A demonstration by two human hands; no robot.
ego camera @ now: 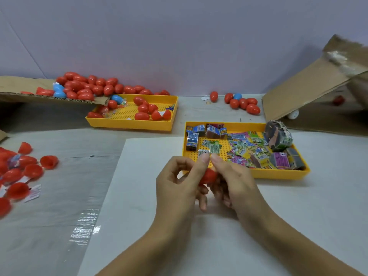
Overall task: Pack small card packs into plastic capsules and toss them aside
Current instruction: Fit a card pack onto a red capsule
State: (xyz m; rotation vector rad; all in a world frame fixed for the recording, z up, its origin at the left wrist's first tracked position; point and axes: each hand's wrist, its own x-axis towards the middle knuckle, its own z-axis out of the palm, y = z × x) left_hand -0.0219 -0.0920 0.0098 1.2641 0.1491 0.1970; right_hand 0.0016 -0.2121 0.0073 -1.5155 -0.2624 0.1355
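Both hands are meeting over the white sheet (139, 196) near the middle of the bench (59, 196). Left hand (179, 184) is curling its fingers around a red plastic capsule (209, 176), smooth and glossy, whose long axis is running from near-left to far-right, with its rounded end pointing toward the right hand (231, 180). Thumb and forefinger tips of the two hands are coming together just above the capsule, pinching a small foil card pack (204, 152), crinkled and shiny, standing roughly upright; which hand is bearing it more I cannot tell.

Just beyond the hands, a yellow perforated tray (258, 174) is holding loose printed card packs (243, 150) and a banded bundle (278, 136). Farther left, a second yellow tray (129, 124) is carrying red egg-shaped capsules (142, 116). Open red capsule halves (32, 171) are lying at the left edge, closed capsules (243, 103) are sitting far right, and a corrugated cardboard flap (308, 86) is leaning beside them.
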